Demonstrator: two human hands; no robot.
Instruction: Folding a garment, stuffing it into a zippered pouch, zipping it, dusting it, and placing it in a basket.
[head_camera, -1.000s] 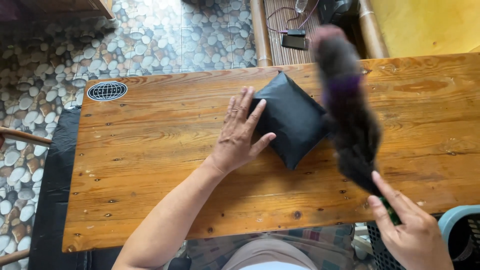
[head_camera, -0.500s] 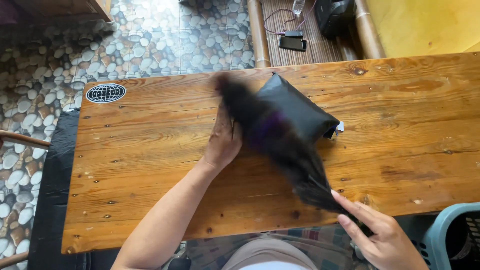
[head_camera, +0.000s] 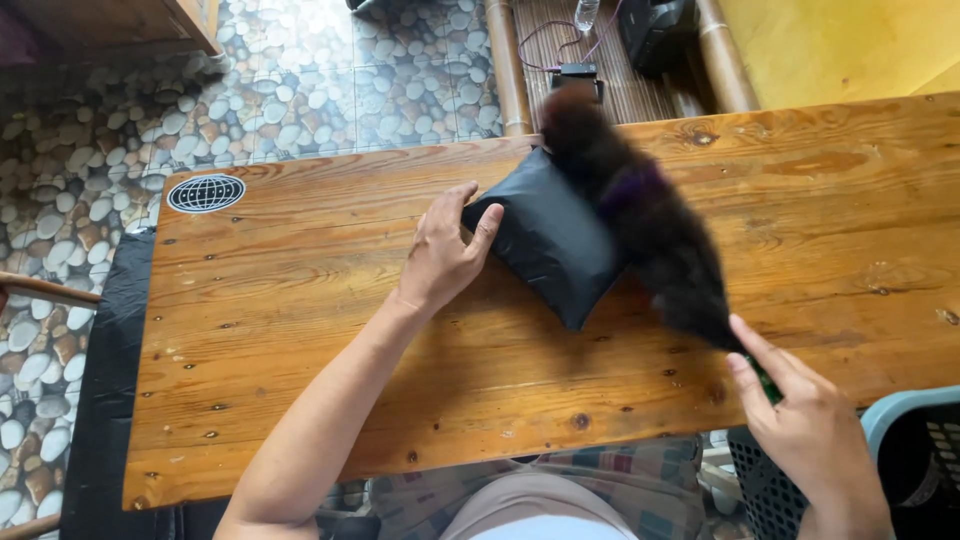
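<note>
Head view looks straight down on a long wooden table (head_camera: 300, 330) that fills most of what I see, its planks knotty and orange-brown, with a round globe sticker (head_camera: 206, 193) near its far left corner. Beyond it lies a pebble-pattern floor (head_camera: 90, 150), and a black sheet (head_camera: 105, 380) hangs off the table's left end.

On the table, a little right of the middle, lies a flat black pouch (head_camera: 550, 240), turned so 1 corner points toward me. My left hand (head_camera: 440, 255) rests on the table at the pouch's left edge, palm down, fingers together and only loosely spread, the fingertips (head_camera: 487, 222) touching the pouch's near-left corner. It presses rather than grips; nothing is closed inside it.

Across the pouch's right side runs a dark fluffy duster (head_camera: 640, 215), blurred by motion, with a purple band partway along it. Its head reaches past the far edge of the table and its lower end runs down to my right hand (head_camera: 810, 440) at the near edge. That hand is closed around the duster's green handle (head_camera: 768, 380), thumb and forefinger pinching it; only a sliver of the handle shows.

A blue basket (head_camera: 900, 415) sits just right of that hand, below the table edge.
</note>
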